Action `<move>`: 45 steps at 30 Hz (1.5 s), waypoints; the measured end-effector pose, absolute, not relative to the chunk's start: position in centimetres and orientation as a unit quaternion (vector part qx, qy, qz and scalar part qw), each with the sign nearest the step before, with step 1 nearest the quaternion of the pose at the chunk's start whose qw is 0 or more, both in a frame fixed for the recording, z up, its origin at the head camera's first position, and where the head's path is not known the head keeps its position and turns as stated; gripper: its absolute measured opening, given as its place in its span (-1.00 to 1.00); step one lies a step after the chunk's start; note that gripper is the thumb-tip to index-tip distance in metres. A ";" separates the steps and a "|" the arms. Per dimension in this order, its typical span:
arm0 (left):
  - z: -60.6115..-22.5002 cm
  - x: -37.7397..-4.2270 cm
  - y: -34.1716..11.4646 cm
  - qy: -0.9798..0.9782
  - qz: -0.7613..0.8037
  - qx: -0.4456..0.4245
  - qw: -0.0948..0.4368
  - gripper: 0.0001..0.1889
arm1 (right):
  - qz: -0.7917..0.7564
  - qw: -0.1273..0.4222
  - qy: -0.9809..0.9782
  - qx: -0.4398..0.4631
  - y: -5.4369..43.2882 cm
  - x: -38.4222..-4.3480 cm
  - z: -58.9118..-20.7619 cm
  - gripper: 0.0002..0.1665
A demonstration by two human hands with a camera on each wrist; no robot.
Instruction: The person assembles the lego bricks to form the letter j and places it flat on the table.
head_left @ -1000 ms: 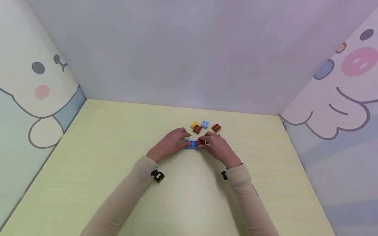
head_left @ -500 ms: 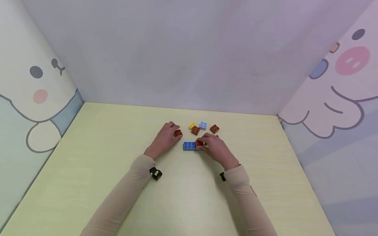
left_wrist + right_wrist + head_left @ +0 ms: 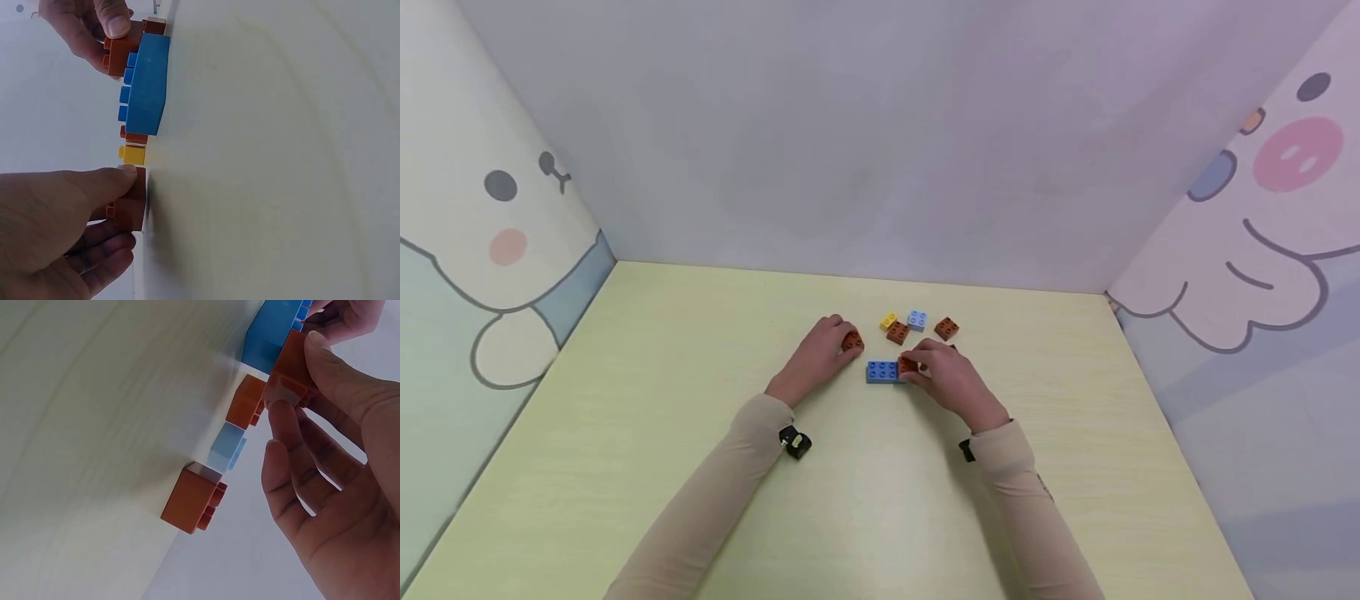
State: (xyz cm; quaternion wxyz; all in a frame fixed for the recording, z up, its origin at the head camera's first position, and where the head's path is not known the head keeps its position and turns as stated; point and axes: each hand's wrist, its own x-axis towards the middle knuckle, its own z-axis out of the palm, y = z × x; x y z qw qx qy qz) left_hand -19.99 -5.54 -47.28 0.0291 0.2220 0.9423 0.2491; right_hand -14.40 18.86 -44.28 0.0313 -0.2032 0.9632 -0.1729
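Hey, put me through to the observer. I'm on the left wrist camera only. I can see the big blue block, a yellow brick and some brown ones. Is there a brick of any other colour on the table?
Observer: Yes. The head view shows a light blue brick lying between the yellow brick and a loose brown brick.

Operator: Okay. From the side I can't count the studs on the blue block. How many show from above?

Observer: Six, in two rows of three. The right hand and its held brown brick hide the block's right end, so I can't give a full count.
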 end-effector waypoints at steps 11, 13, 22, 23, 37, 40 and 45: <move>-45.6 -18.9 -5.3 0.929 0.255 0.263 0.043 -0.60 | -0.173 0.034 0.964 -0.197 18.9 -14.4 -44.2 -0.60; -45.3 -18.6 -5.3 0.924 0.261 0.275 0.052 -0.60 | -0.171 0.034 0.965 -0.197 18.9 -14.4 -44.2 -0.60; -45.4 -17.9 -5.4 0.908 0.281 0.300 0.077 -0.70 | -0.167 0.029 0.967 -0.192 18.9 -14.3 -44.2 -0.58; -45.4 -17.8 -5.4 0.906 0.284 0.303 0.080 -0.72 | -0.167 0.030 0.967 -0.193 18.8 -14.3 -44.2 -0.58; -45.5 -17.3 -5.1 0.908 0.254 0.324 0.081 -0.66 | -0.169 0.021 0.965 -0.199 18.9 -14.3 -44.3 -0.59; -45.5 -17.4 -4.9 0.910 0.246 0.324 0.081 -0.65 | -0.169 0.020 0.965 -0.198 18.9 -14.3 -44.4 -0.59; -45.2 -17.2 -4.6 0.910 0.235 0.332 0.077 -0.65 | -0.171 0.015 0.965 -0.198 19.0 -14.2 -44.5 -0.59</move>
